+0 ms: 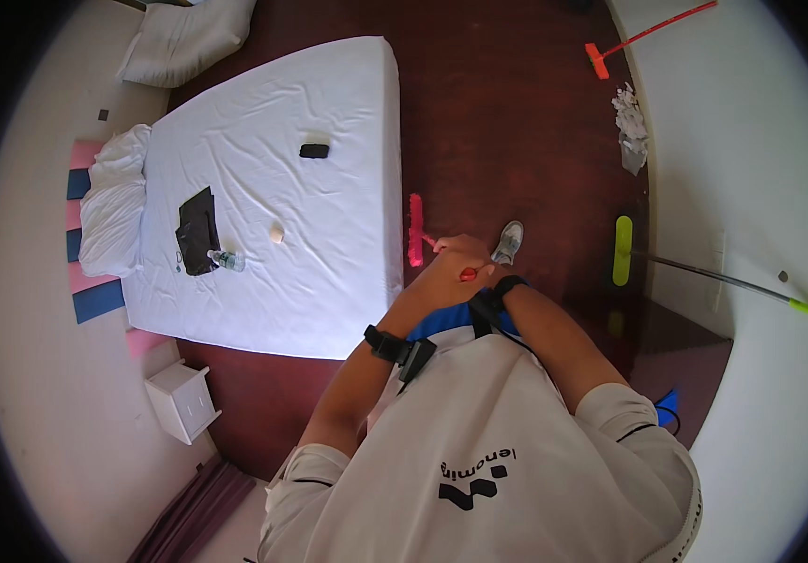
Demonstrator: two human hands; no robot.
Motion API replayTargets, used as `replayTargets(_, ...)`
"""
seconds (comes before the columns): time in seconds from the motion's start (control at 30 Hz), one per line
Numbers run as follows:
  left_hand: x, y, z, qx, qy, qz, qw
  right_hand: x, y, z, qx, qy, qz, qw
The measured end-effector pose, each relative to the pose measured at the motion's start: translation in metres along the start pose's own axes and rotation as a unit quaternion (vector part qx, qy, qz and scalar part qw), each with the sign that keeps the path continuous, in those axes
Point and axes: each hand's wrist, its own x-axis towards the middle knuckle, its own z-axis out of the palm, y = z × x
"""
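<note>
Both my hands are closed around the red handle of a broom with a pink-red bristly head [415, 230]. The head is over the dark red floor, close alongside the right edge of the bed. My left hand [443, 280] and my right hand [487, 275] are held together in front of my waist, and the handle's red end shows between them. Most of the handle is hidden by my hands. Each wrist wears a black band. One of my shoes [509, 242] stands on the floor just beyond my hands.
On the white-sheeted bed [329, 272] lie a black bag [198, 230], a clear bottle [228, 260], a small pale round thing [276, 233] and a black object [314, 150]. A green flat mop [623, 251], an orange-red broom [597, 61] and crumpled white litter [630, 127] are along the right wall.
</note>
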Motion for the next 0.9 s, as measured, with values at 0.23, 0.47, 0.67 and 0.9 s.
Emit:
replayTargets(0.23,0.075,-0.009,0.020,-0.043,-0.050,-0.107,0.992,0.007,0.002,-0.103,-0.116,-0.019,0.068,0.991)
replayTargets(0.47,0.148,-0.039,0.079,-0.054,-0.089,0.009,0.995,-0.031,0.053,-0.198,-0.209,0.154,0.178,0.949)
replayTargets(0.67,0.191,-0.061,0.131,-0.115,-0.083,-0.070,0.987,-0.060,0.120,-0.245,-0.300,0.216,0.298,0.880)
replayTargets(0.9,0.241,-0.012,0.132,-0.043,-0.141,-0.044,0.988,-0.058,0.099,-0.272,-0.128,0.237,0.164,0.949)
